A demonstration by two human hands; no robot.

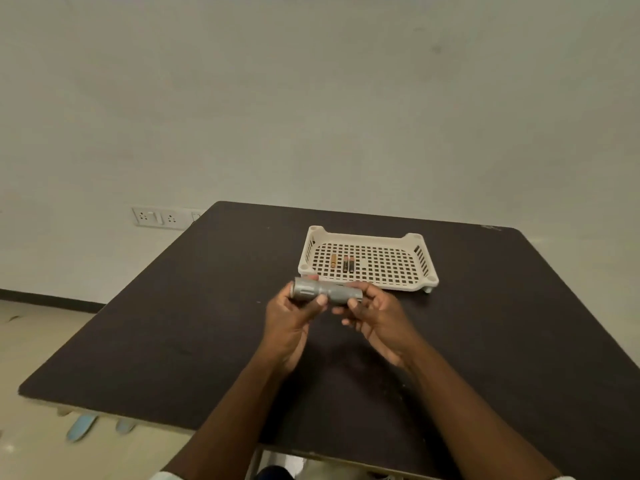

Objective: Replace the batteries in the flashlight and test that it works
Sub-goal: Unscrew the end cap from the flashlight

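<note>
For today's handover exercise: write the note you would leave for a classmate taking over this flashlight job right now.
Left hand grips the head end of the grey flashlight; right hand holds its tail end, both above the dark table.
Three batteries lie in the white perforated tray behind the hands.
Done: the flashlight is picked up; I cannot tell whether it has been opened.
Left: swap the batteries, close it, switch it on to test.
</note>
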